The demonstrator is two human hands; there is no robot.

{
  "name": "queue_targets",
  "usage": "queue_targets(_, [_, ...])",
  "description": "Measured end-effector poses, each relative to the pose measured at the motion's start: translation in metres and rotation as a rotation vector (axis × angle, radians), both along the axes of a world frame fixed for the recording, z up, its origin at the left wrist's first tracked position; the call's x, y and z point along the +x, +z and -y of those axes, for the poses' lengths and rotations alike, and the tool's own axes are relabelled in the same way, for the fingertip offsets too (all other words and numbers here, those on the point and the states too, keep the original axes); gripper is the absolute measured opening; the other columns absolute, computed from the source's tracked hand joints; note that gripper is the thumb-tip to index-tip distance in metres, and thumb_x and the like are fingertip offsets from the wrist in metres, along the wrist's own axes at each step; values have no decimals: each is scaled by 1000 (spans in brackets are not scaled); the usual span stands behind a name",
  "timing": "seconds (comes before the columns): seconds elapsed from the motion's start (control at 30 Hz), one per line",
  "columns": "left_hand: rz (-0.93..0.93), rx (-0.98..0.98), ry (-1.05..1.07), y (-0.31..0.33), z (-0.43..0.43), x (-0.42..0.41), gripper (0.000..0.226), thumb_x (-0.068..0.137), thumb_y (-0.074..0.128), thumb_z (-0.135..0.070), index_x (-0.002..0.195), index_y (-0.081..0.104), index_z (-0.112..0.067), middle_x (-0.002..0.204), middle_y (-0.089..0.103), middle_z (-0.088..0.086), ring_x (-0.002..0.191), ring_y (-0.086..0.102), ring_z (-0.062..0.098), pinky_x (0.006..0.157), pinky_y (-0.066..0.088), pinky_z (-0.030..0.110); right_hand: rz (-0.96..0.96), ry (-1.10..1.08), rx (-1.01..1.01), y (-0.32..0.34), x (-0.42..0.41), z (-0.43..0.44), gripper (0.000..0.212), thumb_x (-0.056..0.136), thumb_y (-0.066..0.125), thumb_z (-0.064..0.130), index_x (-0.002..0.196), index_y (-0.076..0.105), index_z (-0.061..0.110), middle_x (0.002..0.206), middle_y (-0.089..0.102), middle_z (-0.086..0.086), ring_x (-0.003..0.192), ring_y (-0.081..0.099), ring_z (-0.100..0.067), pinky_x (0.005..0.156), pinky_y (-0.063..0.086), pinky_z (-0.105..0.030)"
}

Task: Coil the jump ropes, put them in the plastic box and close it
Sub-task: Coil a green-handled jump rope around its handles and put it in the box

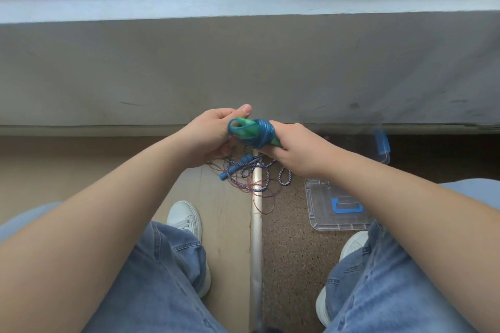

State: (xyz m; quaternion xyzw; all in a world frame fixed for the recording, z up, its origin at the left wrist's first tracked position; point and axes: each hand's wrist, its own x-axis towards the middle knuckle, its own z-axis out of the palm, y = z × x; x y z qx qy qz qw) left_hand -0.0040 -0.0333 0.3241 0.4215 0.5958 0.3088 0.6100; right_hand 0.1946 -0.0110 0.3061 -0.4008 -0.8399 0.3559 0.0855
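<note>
Held up over the floor in both hands: a glossy blue jump rope (263, 134), slick plastic cord wound in tight round turns about a pair of smooth green handles (246, 124). Left hand (213, 135) curled about the bundle's upper end, pinching a loose blue loop there, thumb raised above it. Right hand (297, 151) wrapped close round the lower ends of the green handles, fingers folded under. Below the hands, tangled on the floor (221, 197) across a dull metal strip (256, 238): loose ropes (253, 173), one a braided blue-and-white cord, one a thin reddish wire-like cord, with a knobbly blue grip among them. To the right of the strip, flat on speckled brown flooring: a clear ribbed lid (319, 213) with a blue rectangular handle, partly hidden by the right forearm. Beyond it, near the base of the grey wall (243, 67): a corner of the clear plastic box (384, 158) with a blue latch, blurred. Pale wood-grain boards left of the strip; faded denim and white shoes at the near edge.
</note>
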Motion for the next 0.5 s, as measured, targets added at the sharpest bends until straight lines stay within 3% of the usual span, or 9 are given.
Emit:
queue_targets(0.07, [-13,26,66,4,-3,0,39,98,53,-49,72,63,-22,58,50,-5,52,41,10,53,30,26,-41,-40,-31,3,0,-1,6,100,56,35,98,52,38,85,60,17,75,55,1,67,40,-17])
queue_targets(0.1, [-30,32,111,5,-5,0,39,98,50,-51,76,65,-22,60,56,-7,54,47,10,54,35,25,-43,-62,-36,5,0,-1,13,100,55,36,89,48,39,80,56,19,70,52,6,63,36,-14])
queue_targets(0.2, [-24,92,139,7,-4,-2,38,96,52,-53,89,72,-21,73,66,-5,63,54,10,55,42,25,-35,-112,-55,8,0,-2,24,100,55,37,79,44,40,73,55,18,60,49,11,57,33,-14])
queue_targets(0.33, [-80,244,34,4,4,-3,13,93,67,-28,99,74,-19,72,63,-8,61,53,5,54,44,20,-52,-136,-124,2,-1,-5,19,100,55,38,82,48,35,77,63,9,54,52,5,58,36,-23])
queue_targets(0.4, [-156,296,44,5,6,-2,8,92,69,-21,98,74,-19,66,63,-12,57,52,4,54,45,20,-51,-116,-151,0,-2,-6,13,99,55,39,88,52,32,80,66,7,58,56,5,61,41,-25])
queue_targets(0.5, [-235,331,74,8,8,4,8,91,69,-16,96,73,-20,63,65,-15,51,53,-2,53,45,18,-24,-60,-207,1,0,-6,12,95,57,44,102,57,34,93,69,11,83,63,0,75,49,-29])
